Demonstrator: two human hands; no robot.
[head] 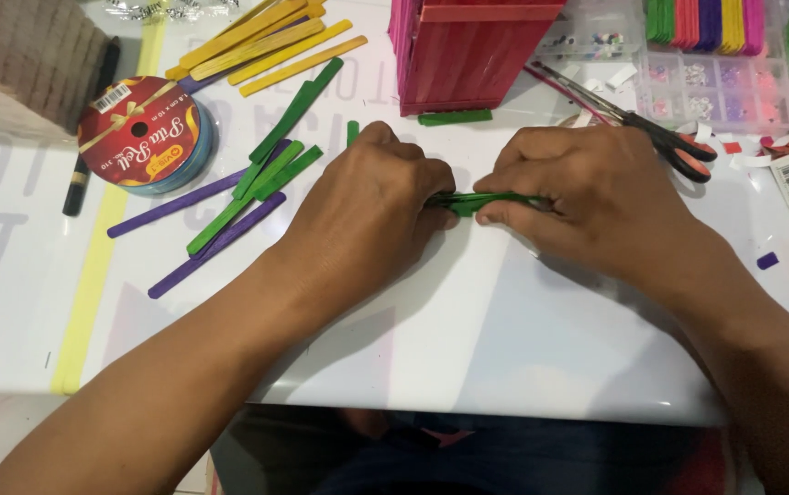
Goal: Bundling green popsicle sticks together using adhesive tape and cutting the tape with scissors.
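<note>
My left hand (371, 206) and my right hand (596, 197) meet at the middle of the white table (468, 321). Both pinch a small stack of green craft sticks (481, 201) lying flat between them. The fingers of each hand are closed on the stack, so only a short green stretch shows. A single green stick end (352, 131) pokes out just behind my left hand.
Loose green sticks (270, 165) and purple sticks (215, 240) lie left of my left hand, yellow sticks (266, 46) farther back. A ribbon spool (142, 133) sits at left. A pink stick-built box (463, 50), scissors (660, 137), a bead organiser (715, 87) and coloured sticks (706, 23) stand behind.
</note>
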